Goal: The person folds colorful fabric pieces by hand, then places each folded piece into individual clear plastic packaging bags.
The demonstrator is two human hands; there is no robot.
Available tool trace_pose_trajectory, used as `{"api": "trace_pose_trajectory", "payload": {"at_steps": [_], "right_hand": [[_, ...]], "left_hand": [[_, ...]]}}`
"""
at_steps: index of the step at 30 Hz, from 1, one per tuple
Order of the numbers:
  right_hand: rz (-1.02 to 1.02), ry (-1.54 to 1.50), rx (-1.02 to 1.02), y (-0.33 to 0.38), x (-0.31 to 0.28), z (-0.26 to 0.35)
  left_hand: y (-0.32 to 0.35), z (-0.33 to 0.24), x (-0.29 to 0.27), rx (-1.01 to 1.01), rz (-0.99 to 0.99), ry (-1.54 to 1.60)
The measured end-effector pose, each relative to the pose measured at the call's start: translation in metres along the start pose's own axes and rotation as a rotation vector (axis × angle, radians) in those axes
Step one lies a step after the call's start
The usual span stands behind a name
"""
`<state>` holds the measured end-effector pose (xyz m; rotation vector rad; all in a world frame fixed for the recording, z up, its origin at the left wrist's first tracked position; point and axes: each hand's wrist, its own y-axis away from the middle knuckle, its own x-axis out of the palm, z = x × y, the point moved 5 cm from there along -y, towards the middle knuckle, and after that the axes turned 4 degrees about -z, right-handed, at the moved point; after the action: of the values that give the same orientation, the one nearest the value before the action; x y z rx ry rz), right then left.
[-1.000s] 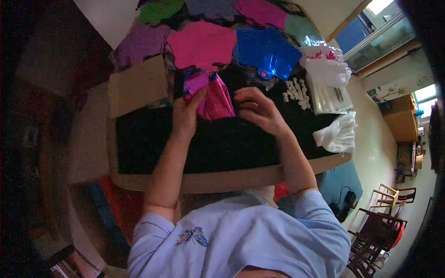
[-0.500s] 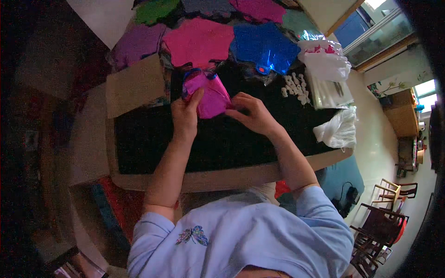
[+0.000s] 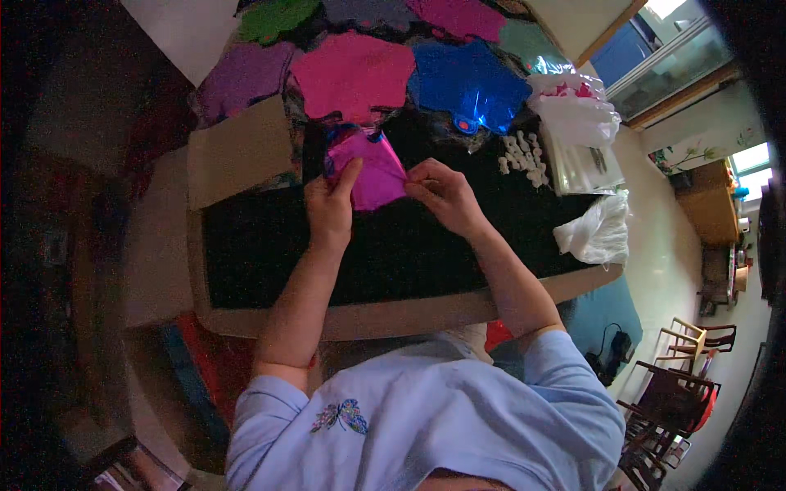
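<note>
Over black tabletop (image 3: 401, 254), pink foil (image 3: 377, 176), chairs (image 3: 665, 397) rightward

Right grip (image 3: 449, 198) now on pink foil (image 3: 377, 174)

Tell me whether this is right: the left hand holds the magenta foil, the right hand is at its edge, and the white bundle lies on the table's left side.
The side is wrong: the head view shows the white bundle on the right of the table. The left hand, right hand and magenta foil are as stated.
</note>
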<state>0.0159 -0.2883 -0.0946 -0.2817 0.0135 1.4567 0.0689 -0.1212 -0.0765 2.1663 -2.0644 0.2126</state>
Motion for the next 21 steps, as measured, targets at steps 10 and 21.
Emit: {"api": "trace_pose_trajectory", "payload": {"at_steps": [10, 21], "right_hand": [[0.067, -0.412, 0.254, 0.002, 0.003, 0.014], [0.137, -0.526, 0.522, 0.011, 0.009, -0.001]], "left_hand": [[0.012, 0.013, 0.013, 0.036, 0.326, -0.242], [0.018, 0.032, 0.022, -0.08, 0.514, -0.227]]}}
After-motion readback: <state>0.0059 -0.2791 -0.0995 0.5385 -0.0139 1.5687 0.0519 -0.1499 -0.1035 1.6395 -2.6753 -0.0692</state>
